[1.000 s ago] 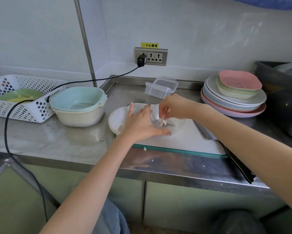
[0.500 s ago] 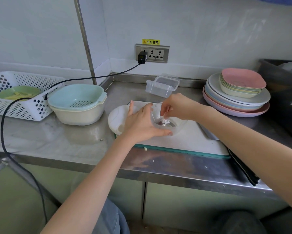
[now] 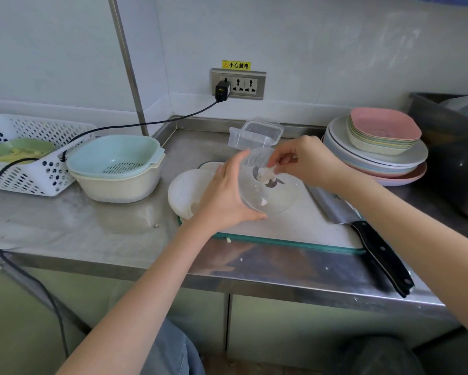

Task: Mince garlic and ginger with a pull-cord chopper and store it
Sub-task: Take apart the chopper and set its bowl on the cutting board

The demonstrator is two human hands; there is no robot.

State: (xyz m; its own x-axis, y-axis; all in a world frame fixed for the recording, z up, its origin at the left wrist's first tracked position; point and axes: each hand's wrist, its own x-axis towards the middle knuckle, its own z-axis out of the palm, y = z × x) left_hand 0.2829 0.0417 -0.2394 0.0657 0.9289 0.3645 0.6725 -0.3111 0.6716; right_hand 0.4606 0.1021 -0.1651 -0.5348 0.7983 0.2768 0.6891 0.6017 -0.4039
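My left hand [image 3: 224,196] grips the clear chopper bowl [image 3: 270,196] by its left side, over the white cutting board [image 3: 295,226]. My right hand [image 3: 306,161] pinches the top of the blade shaft [image 3: 266,175], which is coated with pale minced bits and stands partly out of the bowl. A small pale lump lies in the bottom of the bowl. The chopper's white lid [image 3: 187,193] rests on the counter just left of the bowl. A clear storage box [image 3: 254,135] with its lid beside it sits behind the bowl.
A cleaver [image 3: 362,234] lies on the board's right edge, its black handle past the counter edge. Stacked plates [image 3: 376,158] stand at right, a blue colander in a cream bowl [image 3: 116,169] and a white basket [image 3: 24,158] at left. A black cable [image 3: 146,124] runs from the wall socket.
The blade shaft has risen out of the bowl in my right hand. My left hand has kept its hold and tipped the bowl a little.
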